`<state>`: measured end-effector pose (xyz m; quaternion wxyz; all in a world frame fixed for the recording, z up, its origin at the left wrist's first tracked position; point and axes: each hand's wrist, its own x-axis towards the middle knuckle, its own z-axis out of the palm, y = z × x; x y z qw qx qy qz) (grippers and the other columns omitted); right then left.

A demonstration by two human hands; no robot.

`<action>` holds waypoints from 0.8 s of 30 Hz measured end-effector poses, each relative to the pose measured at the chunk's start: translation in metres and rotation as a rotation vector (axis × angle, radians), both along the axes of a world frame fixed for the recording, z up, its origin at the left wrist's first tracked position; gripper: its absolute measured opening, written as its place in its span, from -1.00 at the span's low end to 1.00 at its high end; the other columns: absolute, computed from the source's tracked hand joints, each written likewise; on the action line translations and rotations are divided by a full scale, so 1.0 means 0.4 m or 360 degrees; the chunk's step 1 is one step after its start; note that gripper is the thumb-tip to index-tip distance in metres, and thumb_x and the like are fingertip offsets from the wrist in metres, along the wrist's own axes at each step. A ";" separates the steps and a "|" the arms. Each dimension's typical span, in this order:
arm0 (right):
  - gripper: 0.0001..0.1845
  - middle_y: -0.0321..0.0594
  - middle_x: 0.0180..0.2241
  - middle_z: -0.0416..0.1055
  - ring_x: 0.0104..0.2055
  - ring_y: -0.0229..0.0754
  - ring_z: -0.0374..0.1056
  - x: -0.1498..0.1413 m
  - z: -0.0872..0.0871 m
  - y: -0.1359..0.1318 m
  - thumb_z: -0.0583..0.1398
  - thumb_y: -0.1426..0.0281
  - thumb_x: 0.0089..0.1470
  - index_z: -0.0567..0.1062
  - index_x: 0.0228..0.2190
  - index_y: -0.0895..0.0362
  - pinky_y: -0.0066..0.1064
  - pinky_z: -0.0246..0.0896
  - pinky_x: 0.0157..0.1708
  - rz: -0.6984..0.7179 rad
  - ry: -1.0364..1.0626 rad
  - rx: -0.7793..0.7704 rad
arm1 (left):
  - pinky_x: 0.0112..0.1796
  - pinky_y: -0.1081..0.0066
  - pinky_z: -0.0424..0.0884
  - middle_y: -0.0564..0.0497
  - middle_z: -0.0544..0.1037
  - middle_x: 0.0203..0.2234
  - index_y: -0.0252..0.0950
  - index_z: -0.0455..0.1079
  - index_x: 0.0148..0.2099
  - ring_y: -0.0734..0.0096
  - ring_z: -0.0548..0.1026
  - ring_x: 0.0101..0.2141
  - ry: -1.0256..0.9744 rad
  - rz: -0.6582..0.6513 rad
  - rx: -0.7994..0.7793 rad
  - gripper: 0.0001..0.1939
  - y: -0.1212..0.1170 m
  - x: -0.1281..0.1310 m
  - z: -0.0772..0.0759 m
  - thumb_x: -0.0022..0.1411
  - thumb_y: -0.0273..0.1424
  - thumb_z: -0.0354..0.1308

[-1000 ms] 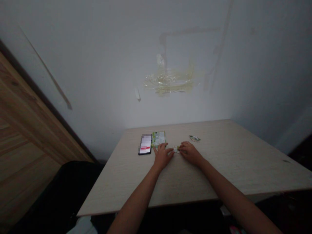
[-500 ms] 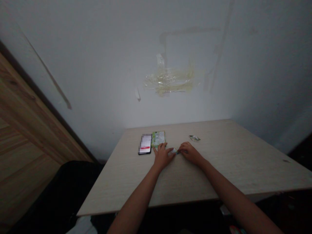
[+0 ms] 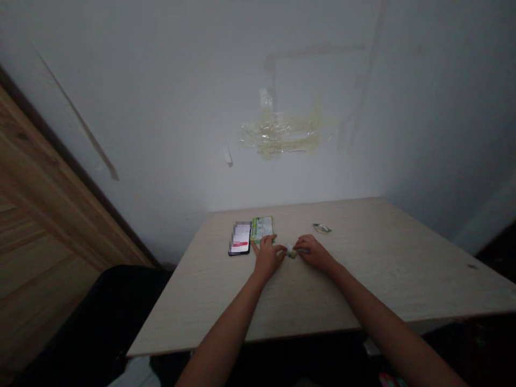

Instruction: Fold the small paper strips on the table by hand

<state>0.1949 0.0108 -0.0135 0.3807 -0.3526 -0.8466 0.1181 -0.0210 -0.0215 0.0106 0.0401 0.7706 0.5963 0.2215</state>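
Note:
A small whitish-green folded piece (image 3: 291,251), perhaps paper or wrapper, lies on the table between my hands. My left hand (image 3: 269,259) rests with its fingers spread; its thumb reaches the left side of the piece, and its fingertips are at the near edge of a green and white printed packet (image 3: 262,228). At the right side of the piece, my right hand (image 3: 314,252) has its thumb and fingers pinched together on the edge. The fingertips are small and dim in this view.
A phone (image 3: 241,239) with a lit screen lies left of the packet. Another small green and white scrap (image 3: 321,228) is farther back on the right. The pale wooden table (image 3: 193,301) meets a white wall (image 3: 169,107) carrying old tape (image 3: 288,134).
My left thumb has drawn slightly left, and more of the small piece shows between my hands. The phone, packet and scrap have stayed in place.

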 end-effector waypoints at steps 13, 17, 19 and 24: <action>-0.92 -0.16 -0.30 0.55 -0.08 -0.05 0.36 0.008 -0.015 0.023 0.33 0.46 0.04 0.64 -0.36 0.07 -0.17 0.20 0.02 -0.0055 -0.0089 -0.0014 | 0.19 -0.42 -0.32 0.05 0.27 0.28 0.19 0.53 -0.03 -0.04 0.08 0.28 -0.0036 -0.0038 -0.0107 -0.70 0.009 -0.005 -0.011 0.17 -0.06 0.25; -0.92 -0.15 -0.31 0.55 -0.08 -0.06 0.36 0.007 -0.010 0.021 0.30 0.46 0.06 0.63 -0.37 0.08 -0.18 0.20 0.00 -0.0081 -0.0116 -0.0041 | 0.18 -0.42 -0.29 0.01 0.28 0.26 0.16 0.55 -0.06 -0.02 0.10 0.27 -0.0067 -0.0046 -0.0095 -0.73 0.007 -0.005 -0.008 0.18 -0.06 0.24; -0.91 -0.13 -0.30 0.54 -0.09 -0.06 0.36 0.005 -0.006 0.018 0.28 0.46 0.08 0.63 -0.37 0.09 -0.19 0.21 -0.01 -0.0111 -0.0130 -0.0042 | 0.18 -0.41 -0.28 0.01 0.31 0.23 0.12 0.57 -0.09 -0.01 0.13 0.26 -0.0086 -0.0046 -0.0070 -0.77 0.005 -0.005 -0.005 0.20 -0.08 0.24; -0.89 -0.11 -0.28 0.51 -0.11 -0.07 0.35 -0.003 -0.001 0.011 0.24 0.48 0.11 0.60 -0.38 0.13 -0.20 0.21 -0.02 -0.0181 -0.0161 -0.0035 | 0.19 -0.38 -0.30 -0.01 0.40 0.13 0.00 0.60 -0.22 0.06 0.23 0.19 -0.0169 -0.0058 0.0038 -0.88 0.005 -0.005 0.000 0.21 -0.20 0.26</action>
